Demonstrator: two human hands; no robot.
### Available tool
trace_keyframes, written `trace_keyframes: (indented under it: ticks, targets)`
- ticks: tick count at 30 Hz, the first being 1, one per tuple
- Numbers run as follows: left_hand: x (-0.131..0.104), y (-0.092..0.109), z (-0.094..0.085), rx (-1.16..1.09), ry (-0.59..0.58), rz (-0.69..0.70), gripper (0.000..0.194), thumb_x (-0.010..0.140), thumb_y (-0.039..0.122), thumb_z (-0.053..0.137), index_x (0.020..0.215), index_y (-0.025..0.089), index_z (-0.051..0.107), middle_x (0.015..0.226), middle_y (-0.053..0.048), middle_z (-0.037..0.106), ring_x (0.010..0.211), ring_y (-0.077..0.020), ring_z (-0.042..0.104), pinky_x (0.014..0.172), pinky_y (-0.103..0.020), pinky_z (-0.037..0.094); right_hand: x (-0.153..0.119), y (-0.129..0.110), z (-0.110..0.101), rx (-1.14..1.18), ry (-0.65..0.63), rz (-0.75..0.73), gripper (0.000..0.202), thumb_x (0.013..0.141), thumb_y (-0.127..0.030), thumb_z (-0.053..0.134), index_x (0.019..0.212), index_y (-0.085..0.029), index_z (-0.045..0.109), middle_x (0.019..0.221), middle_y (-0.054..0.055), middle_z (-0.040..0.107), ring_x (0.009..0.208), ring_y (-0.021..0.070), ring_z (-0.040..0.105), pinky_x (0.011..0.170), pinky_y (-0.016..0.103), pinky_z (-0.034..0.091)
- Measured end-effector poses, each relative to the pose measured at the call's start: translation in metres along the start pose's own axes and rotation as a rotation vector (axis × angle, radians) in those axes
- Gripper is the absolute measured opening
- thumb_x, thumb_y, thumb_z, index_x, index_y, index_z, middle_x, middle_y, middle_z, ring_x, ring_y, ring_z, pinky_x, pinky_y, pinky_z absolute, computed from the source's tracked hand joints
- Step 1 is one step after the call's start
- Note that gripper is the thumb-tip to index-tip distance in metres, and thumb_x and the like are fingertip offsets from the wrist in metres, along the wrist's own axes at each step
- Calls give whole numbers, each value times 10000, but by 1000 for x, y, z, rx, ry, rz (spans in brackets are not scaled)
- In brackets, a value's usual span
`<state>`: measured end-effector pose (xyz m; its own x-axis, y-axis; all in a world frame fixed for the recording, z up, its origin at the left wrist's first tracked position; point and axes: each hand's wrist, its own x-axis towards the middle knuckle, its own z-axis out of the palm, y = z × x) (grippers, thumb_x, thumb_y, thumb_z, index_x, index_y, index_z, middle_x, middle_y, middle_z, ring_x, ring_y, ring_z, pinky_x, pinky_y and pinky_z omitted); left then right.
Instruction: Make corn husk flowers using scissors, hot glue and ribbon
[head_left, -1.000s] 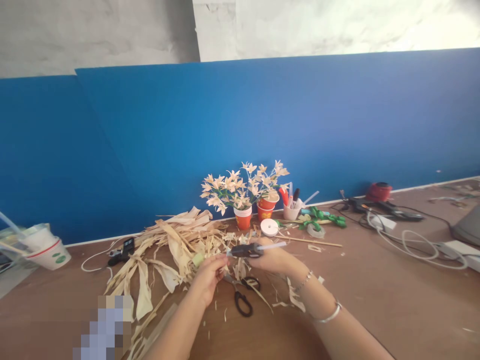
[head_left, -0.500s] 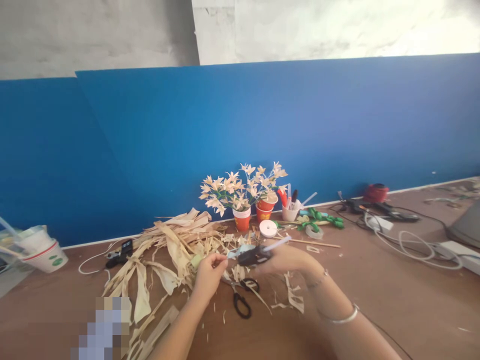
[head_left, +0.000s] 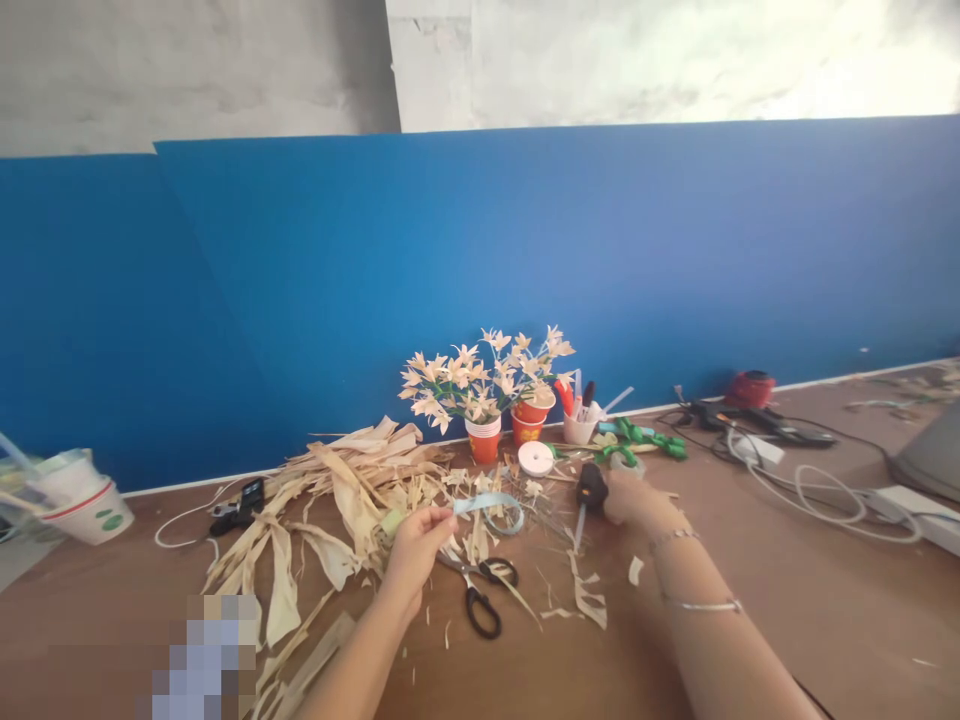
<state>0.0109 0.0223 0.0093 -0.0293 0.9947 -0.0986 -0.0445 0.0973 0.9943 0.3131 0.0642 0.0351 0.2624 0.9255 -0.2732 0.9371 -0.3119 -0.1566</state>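
- The scissors [head_left: 469, 572] lay on the brown table [head_left: 750, 620], handles toward the person, blades partly behind the left hand.
- The left hand [head_left: 416, 550] was just to the left of the scissors, thumb and fingertips pinched together on one end of a light blue ribbon [head_left: 484, 501].
- The ribbon stretched to the right from that pinch, beyond the scissors, and its far part curled round in a loop.
- The right hand [head_left: 631, 497] was farther off, to the right of the scissors and beyond them, a bracelet and a bangle on its arm.
- A dark glue gun [head_left: 592, 486] was right beside those fingers, its pale stick pointing back toward the person; whether the hand gripped it or had let go, I could not tell.
- A heap of dry husks [head_left: 352, 480] spread to the left of the scissors and beyond, with small scraps strewn around the blades.
- Well beyond the scissors stood pale flowers [head_left: 461, 370] in a red cup [head_left: 484, 445], with more red cups [head_left: 529, 428] beside it.
- Nearer to the scissors than those cups lay a white spool [head_left: 535, 459].
- Beyond the scissors and to the right were a pen cup [head_left: 579, 430] and green bows [head_left: 637, 432].
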Motion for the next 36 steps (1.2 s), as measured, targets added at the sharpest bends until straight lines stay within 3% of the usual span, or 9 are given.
trace_keyframes:
  ticks: [4, 7, 9, 11, 13, 17, 20, 28, 36]
  targets:
    - [-3, 2, 2, -34, -17, -15, 183, 587, 295, 670, 690, 150, 626, 625, 5, 627, 625, -136, 529, 660, -253, 383, -12, -17, -11, -36, 174, 80, 311, 577, -74, 571, 874, -131, 643, 1044, 211, 603, 1042, 396, 497, 800, 564, 341]
    - [-5, 2, 4, -48, -38, -27, 187, 581, 292, 678, 687, 148, 627, 635, -4, 637, 636, -140, 535, 669, -256, 383, -30, -55, -11, 252, 239, -274, 213, 724, -156, 467, 824, -138, 655, 909, 157, 653, 857, 283, 603, 733, 402, 434]
    - [-6, 2, 5, -49, -58, -29, 193, 572, 293, 687, 685, 148, 629, 633, -2, 635, 628, -139, 534, 655, -253, 380, -42, -83, 0, 587, 105, -550, 312, 747, -178, 452, 1016, -170, 611, 977, 99, 649, 701, 183, 621, 640, 297, 463]
    - [-7, 3, 6, -54, -90, -30, 198, 572, 300, 693, 685, 150, 632, 634, 1, 635, 629, -139, 534, 647, -248, 378, -51, -106, 15, 824, -146, -707, 460, 723, -171, 477, 1182, -186, 505, 1112, 92, 595, 569, 120, 603, 523, 245, 459]
    - [-7, 4, 6, -68, -123, -29, 202, 579, 307, 697, 688, 150, 633, 644, -1, 639, 643, -138, 536, 650, -243, 377, -54, -120, 30, 915, -225, -782, 413, 709, -170, 505, 1120, -166, 548, 1030, 75, 623, 596, 116, 601, 504, 214, 448]
    - [-7, 4, 6, -83, -141, -16, 206, 599, 311, 690, 705, 144, 635, 639, 1, 632, 618, -123, 516, 620, -228, 364, -49, -126, 45, 939, -145, -750, 159, 693, -163, 529, 798, -122, 641, 671, 25, 631, 576, 114, 569, 525, 199, 439]
    - [-5, 1, 7, -70, -127, 18, 196, 614, 311, 670, 704, 142, 628, 637, 0, 630, 615, -126, 518, 622, -232, 370, -47, -124, 45, 951, -133, -745, 99, 684, -149, 521, 695, -131, 618, 574, -3, 591, 525, 99, 543, 505, 188, 422]
    - [0, -6, 4, 269, 44, 262, 151, 660, 269, 578, 736, 163, 654, 684, -29, 653, 644, -183, 563, 622, -276, 417, -56, -130, 44, 1003, -176, -717, 68, 664, -156, 539, 676, -133, 602, 562, -18, 568, 510, 93, 535, 487, 177, 405]
    - [5, -11, 0, 367, -41, 288, 181, 707, 260, 538, 733, 163, 689, 699, -42, 688, 647, -191, 581, 627, -280, 434, -54, -131, 49, 1081, -239, -710, 68, 662, -194, 570, 664, -136, 606, 575, -14, 576, 528, 97, 531, 512, 192, 421]
